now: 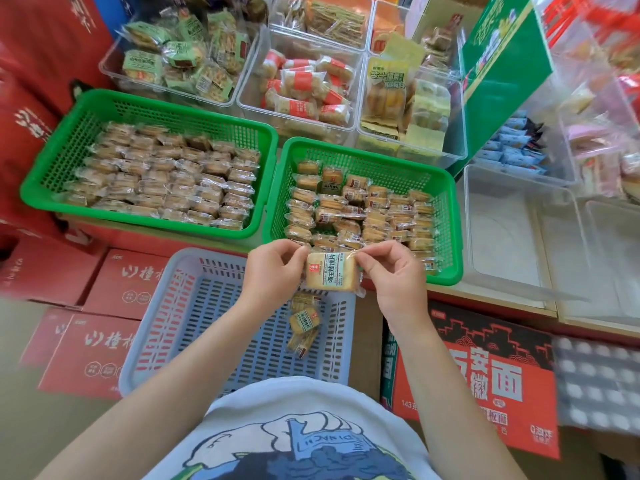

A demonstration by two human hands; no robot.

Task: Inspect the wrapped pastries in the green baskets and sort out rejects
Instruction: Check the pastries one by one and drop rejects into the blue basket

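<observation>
I hold one pastry (331, 271) at centre frame, just below the right green basket (446, 237) and above the blue basket (173, 306). My left hand (273, 271) pinches its left wrapper edge, and my right hand (391, 271) pinches the right edge. It looks light, the film thin and likely slippery, the cake inside soft enough to crush. I judge the sealed side flaps the safest hold. A few packs (303, 327) lie in the blue basket; the left green basket (45, 174), upper left, is full.
</observation>
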